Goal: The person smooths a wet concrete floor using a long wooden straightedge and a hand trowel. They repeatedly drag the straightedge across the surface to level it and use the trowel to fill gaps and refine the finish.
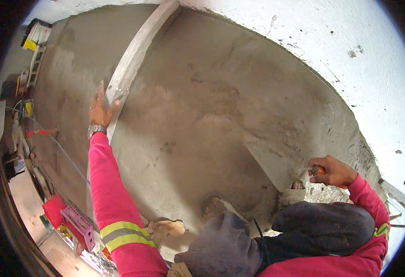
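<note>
Trowel with a flat, tapering grey blade and an orange handle [280, 167] is, in the head view, in the grip of the right hand [334, 171], its blade lying ahead and to the left of those knuckles on the damp-looking grey mortar surface [188, 143]. The fingers of that hand are curled closed around the handle. The blade points away from the hand, forward and to the left, and the long axis runs slantwise from the handle out to the far end; where the blade stops is hard to tell, since it matches the mortar. Well apart from it, the left hand [101, 112] has its fingers spread, resting on a long, pale, straight-edged bar [135, 57] that reaches forward and slightly right of that hand; whether it grips the bar or only steadies it, I cannot tell. Judging by this, the step in hand is smoothing the mortar beside the bar. The next move would seem to call for a nearly flat blade and even pressure from the right hand, with the bar held steady.
</note>
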Motion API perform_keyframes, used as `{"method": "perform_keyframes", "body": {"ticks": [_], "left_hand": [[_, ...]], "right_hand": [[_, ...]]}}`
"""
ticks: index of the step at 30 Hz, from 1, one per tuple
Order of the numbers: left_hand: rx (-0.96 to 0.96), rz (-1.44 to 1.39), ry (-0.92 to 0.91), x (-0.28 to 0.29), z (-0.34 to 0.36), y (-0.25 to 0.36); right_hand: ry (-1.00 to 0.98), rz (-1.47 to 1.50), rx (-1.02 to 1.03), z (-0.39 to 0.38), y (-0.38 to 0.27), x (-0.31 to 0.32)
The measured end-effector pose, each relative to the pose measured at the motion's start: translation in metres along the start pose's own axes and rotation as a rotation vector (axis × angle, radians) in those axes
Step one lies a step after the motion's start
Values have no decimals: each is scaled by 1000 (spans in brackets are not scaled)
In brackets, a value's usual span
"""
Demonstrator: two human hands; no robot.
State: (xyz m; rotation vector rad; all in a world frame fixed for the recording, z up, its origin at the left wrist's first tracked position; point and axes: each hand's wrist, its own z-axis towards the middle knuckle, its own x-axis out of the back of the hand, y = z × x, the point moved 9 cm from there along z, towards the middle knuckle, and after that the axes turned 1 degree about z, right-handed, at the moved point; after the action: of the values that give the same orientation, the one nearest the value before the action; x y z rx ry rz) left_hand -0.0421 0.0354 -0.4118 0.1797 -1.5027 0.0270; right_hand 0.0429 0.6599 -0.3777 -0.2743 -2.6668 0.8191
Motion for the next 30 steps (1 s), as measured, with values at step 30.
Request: {"method": "perform_keyframes", "body": {"ticks": [30], "left_hand": [[151, 259, -256, -45, 90, 60]], "right_hand": [[-40, -24, 63, 22, -18, -9]]}}
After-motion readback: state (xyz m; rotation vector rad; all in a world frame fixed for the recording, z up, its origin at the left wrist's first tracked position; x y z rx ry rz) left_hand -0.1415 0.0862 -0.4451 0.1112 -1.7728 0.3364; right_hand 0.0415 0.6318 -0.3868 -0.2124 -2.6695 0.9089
